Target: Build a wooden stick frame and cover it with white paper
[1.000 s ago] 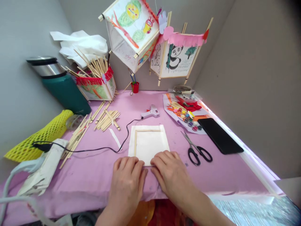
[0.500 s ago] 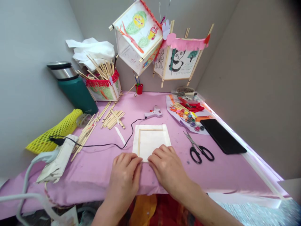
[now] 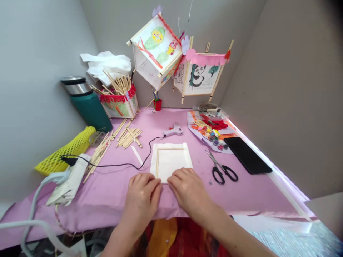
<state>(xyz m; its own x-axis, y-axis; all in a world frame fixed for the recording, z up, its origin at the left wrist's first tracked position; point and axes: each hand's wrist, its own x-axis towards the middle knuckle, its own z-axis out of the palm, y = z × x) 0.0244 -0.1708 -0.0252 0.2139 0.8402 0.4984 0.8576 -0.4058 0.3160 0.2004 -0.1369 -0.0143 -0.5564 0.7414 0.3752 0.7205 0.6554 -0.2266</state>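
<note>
A white paper sheet lies flat on the pink cloth, with a thin wooden stick along its left side and another across the top. My left hand pinches the sheet's near edge at the left corner, thumb and fingertips pressed together. At the right part of the same edge, my right hand presses with its fingers curled. Between the two hands a short stretch of the edge shows, looking folded over. What lies directly under the fingertips is hidden.
Scissors and a black phone lie to the right. Behind the sheet rests a glue gun, its cord running left to a power strip. Loose sticks, a teal bottle and paper lanterns stand or hang around.
My view has shifted slightly, moving the whole scene a little in the picture. Both hands keep their places at the sheet's near edge.
</note>
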